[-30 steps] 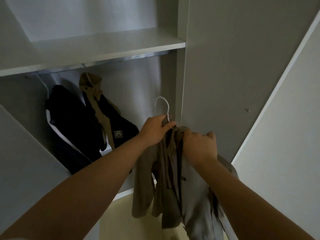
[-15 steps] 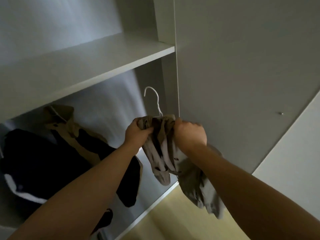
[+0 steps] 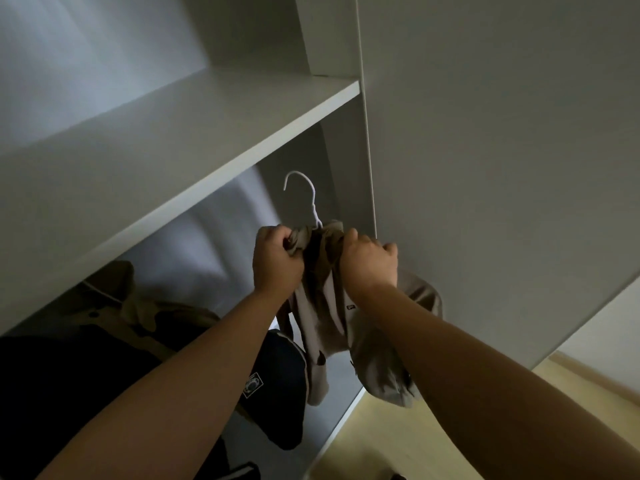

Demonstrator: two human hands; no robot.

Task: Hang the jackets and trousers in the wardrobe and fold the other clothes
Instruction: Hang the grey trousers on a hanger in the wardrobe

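Note:
A beige garment (image 3: 329,313) hangs bunched on a white hanger (image 3: 309,197), held up inside the wardrobe's right end. My left hand (image 3: 277,261) grips the garment's top on the left. My right hand (image 3: 369,259) grips it on the right. The hanger's hook stands free below the shelf, touching nothing I can see. The rail is hidden behind the white shelf (image 3: 194,133).
To the lower left hang a dark jacket with a badge (image 3: 270,386) and a tan garment (image 3: 138,306). The wardrobe's white side panel and door (image 3: 485,168) rise on the right. Pale wooden floor (image 3: 381,438) shows below.
Both hands have carried the hanger and beige garment deeper into the wardrobe, under the shelf. The view has tipped, so the shelf now hides the rail.

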